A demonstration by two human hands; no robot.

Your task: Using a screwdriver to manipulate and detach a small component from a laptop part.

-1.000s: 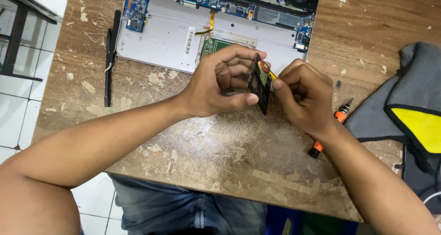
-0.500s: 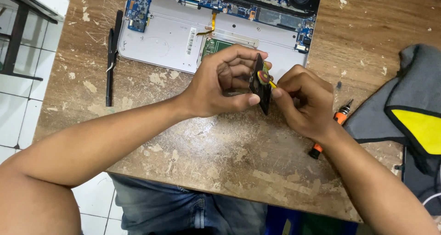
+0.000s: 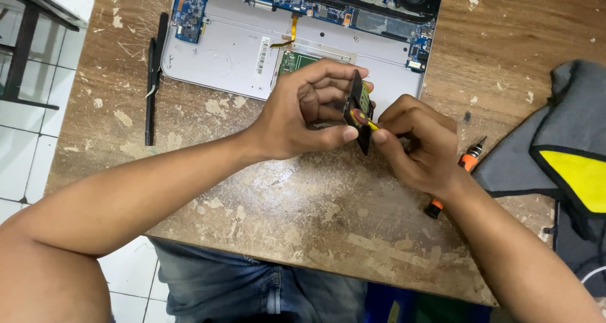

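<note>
My left hand [image 3: 309, 118] pinched a small dark board [image 3: 357, 110] upright over the table [image 3: 265, 203], just before the opened laptop [image 3: 240, 52]; my right hand [image 3: 420, 143] pinched a yellow tool [image 3: 374, 125] against it.

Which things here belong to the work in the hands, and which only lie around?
In use:
- left hand, holding the small dark part
- right hand, pinching at that part
- opened laptop, just behind

Lying about:
- orange screwdriver
- black tweezers
- grey and yellow cloth
</note>
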